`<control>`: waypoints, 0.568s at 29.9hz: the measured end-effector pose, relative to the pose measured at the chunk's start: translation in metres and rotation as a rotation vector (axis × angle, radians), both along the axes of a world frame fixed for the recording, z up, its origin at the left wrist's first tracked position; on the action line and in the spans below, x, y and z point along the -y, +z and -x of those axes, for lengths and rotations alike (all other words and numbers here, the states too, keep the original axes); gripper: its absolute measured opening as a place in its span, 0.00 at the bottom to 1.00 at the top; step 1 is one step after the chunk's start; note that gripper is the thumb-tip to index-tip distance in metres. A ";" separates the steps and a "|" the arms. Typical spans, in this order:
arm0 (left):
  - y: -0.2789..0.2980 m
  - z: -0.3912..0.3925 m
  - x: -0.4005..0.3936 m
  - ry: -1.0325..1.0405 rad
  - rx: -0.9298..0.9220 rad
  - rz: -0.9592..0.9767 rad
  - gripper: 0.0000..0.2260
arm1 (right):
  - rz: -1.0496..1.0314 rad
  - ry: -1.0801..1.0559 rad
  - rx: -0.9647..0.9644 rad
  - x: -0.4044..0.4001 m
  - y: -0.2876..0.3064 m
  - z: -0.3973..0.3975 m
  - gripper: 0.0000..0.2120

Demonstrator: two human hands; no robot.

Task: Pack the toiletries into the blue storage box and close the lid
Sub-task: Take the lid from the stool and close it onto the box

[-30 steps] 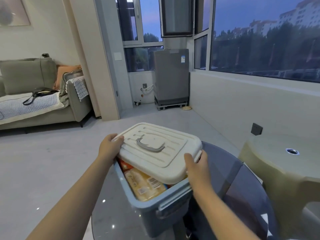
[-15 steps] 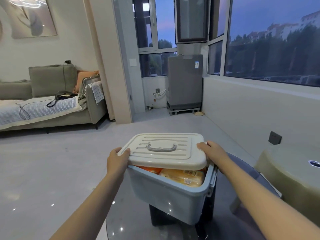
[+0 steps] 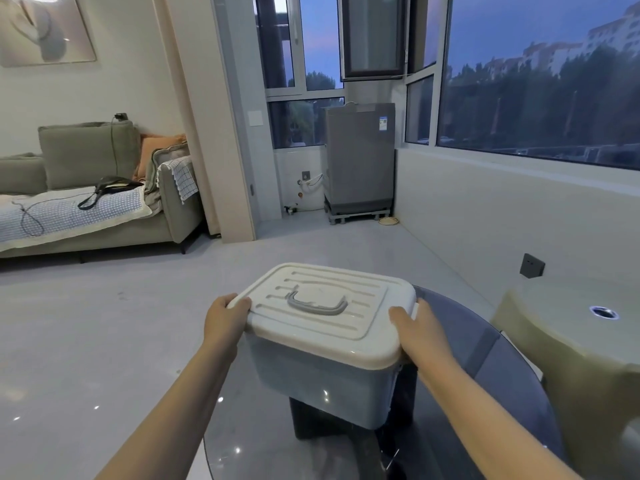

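The blue storage box (image 3: 322,382) stands on a round dark glass table (image 3: 485,368). Its white lid (image 3: 322,313), with a grey handle (image 3: 317,304) on top, lies flat over the box and hides the contents. My left hand (image 3: 225,320) grips the lid's left edge, thumb on top. My right hand (image 3: 417,329) holds the lid's right edge, fingers lying along the rim. No toiletries show outside the box.
A beige stool (image 3: 581,344) with a hole in its top stands right of the table. A grey sofa (image 3: 86,188) is at the far left. A grey washing machine (image 3: 360,161) stands under the windows at the back.
The lid came down from a tilted, raised position to sit flat on the box, covering the orange packets. Both hands stayed on its edges.
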State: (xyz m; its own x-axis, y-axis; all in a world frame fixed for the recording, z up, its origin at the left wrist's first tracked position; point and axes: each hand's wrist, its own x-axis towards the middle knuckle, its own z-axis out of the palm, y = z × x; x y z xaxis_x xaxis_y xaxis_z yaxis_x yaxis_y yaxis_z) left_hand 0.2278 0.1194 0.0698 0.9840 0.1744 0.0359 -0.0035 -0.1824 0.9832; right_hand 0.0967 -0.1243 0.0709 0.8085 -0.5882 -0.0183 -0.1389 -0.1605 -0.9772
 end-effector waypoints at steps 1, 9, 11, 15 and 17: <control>-0.002 0.004 0.000 0.017 0.002 0.026 0.14 | 0.035 0.010 -0.008 0.007 0.001 -0.002 0.17; -0.021 0.042 0.002 0.026 0.006 0.007 0.17 | 0.036 0.183 -0.041 0.072 0.010 -0.035 0.12; -0.023 0.049 0.006 0.026 -0.013 -0.027 0.18 | -0.019 0.212 -0.050 0.085 0.012 -0.044 0.14; -0.019 0.042 0.005 -0.048 -0.019 -0.040 0.18 | -0.112 0.235 -0.029 0.098 0.010 -0.052 0.17; -0.013 0.036 0.006 -0.072 -0.030 -0.025 0.17 | -0.153 0.243 -0.023 0.099 0.006 -0.051 0.19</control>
